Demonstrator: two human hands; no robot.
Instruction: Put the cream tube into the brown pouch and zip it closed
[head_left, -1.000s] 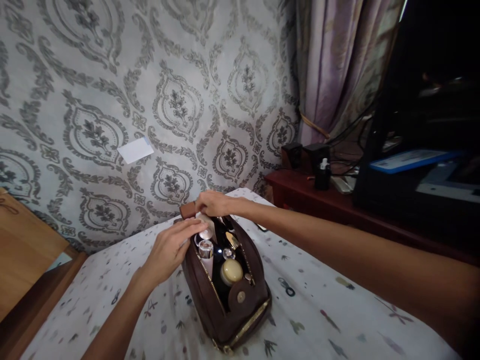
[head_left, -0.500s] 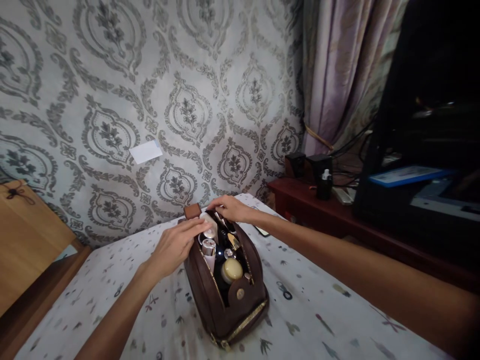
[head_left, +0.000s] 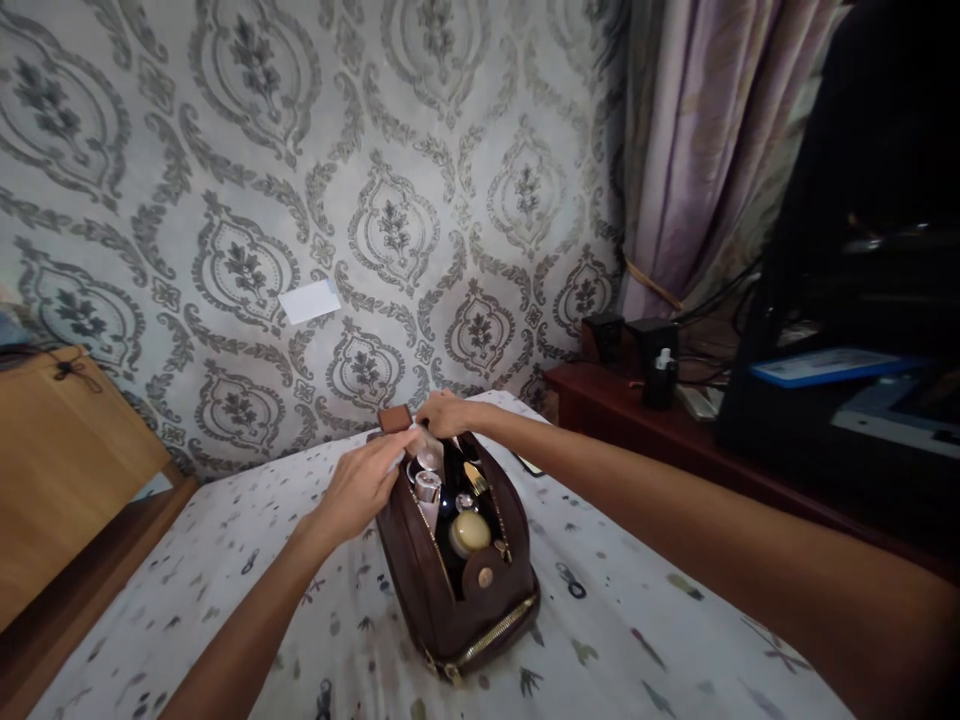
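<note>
Right hand (head_left: pixel 444 414) now curled tighter, bag's (head_left: pixel 409 575) 12 o'clock, work seemingly there; left hand (head_left: pixel 364 490), 10 o'clock; cannot tell 2 grips.

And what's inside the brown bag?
In the bag: a round yellowish jar, a silver-capped tube, a gold-coloured piece and other small things. The left hand and right hand partly cover the far end; whatever lies deeper is hidden.

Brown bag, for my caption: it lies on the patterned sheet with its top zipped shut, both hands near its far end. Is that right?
No: the head view shows the brown bag open on top, not zipped shut, a yellow container inside. It lies on the patterned sheet, left hand and right hand near its far end.
</note>
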